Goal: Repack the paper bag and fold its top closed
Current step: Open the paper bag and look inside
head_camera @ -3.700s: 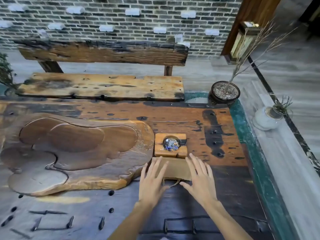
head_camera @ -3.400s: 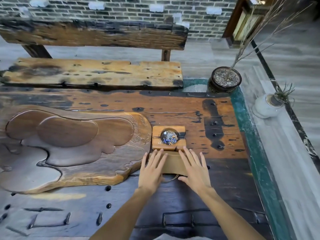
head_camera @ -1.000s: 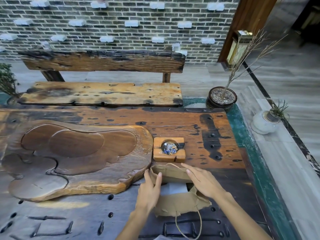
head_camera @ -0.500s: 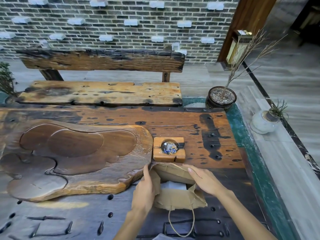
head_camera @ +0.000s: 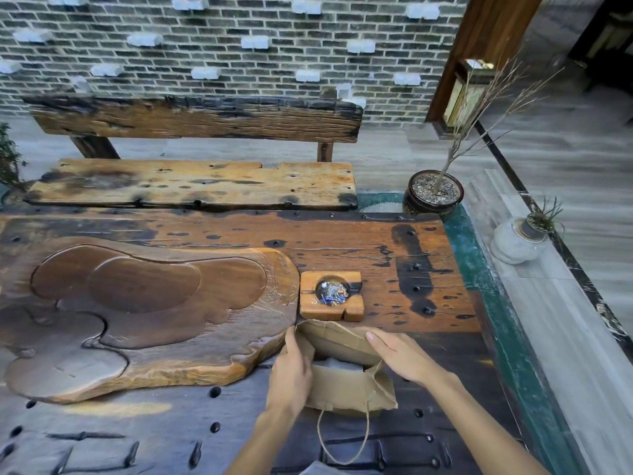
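Head view: the paper bag (head_camera: 346, 382) lay on the near desk (head_camera: 394, 269), mouth open, pale contents visible inside. Left hand (head_camera: 291, 375) gripped its left edge; right hand (head_camera: 404, 354) rested flat on the far flap, fingers (head_camera: 376, 337) together. Judged step: closing. Next: fold flap toward the near side.

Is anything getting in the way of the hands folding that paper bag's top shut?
Nothing visible blocks them. Both the left hand and right hand are already on the paper bag, holding its mouth open over a pale item inside. The wooden ashtray sits just beyond the bag's far edge, apparently clear of the fold.
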`<state>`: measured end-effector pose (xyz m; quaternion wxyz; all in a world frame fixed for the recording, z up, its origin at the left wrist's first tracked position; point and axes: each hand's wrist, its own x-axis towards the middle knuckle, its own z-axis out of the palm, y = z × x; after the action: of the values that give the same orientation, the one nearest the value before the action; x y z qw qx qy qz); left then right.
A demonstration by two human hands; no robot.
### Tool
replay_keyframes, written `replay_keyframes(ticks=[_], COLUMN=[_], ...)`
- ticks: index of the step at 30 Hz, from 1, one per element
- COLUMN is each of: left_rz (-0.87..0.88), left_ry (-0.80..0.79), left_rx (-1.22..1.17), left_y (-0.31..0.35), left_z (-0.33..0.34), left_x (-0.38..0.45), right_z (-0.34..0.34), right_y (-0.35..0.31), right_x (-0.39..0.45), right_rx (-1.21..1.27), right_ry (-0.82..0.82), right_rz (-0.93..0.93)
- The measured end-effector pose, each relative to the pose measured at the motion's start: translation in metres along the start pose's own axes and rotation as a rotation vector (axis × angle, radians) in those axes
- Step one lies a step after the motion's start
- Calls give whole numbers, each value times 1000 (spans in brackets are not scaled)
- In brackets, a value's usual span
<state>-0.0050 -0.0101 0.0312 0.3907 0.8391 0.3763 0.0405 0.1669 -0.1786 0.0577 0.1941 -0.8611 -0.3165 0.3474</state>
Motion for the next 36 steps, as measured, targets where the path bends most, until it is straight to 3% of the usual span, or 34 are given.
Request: replay_keyframes(ticks=[5,16,19,24,25,28,30,36], left_rz=[44,108,121,126,127,115,107,116], left_ry=[-14,-42,-33,-21,-16,-25,-41,-45], left_rx=[-142,-71,-67,-97,-95,-73,-63,-54], left_y=[1,-10,-12,-14,-13,-14,-14,-11], left_z=[-8,-9,-5,-3,-2,-1,0,-4], left_x=[1,13,13,13,13,15,15,10], right_z=[-4,-6,-5,8,10,20,32,66], right_y=[-1,-10,-9,-19,-21,-33,-42,-53], right_x=[0,-18,-41,-90,-97,-104,-96,-35], right_rx=[32,120,125,148,188,291,212,-73], right_ry=[-1,9,159,547,506,133,-16,-67], right_rz=[35,106,110,139,153,141,59,7])
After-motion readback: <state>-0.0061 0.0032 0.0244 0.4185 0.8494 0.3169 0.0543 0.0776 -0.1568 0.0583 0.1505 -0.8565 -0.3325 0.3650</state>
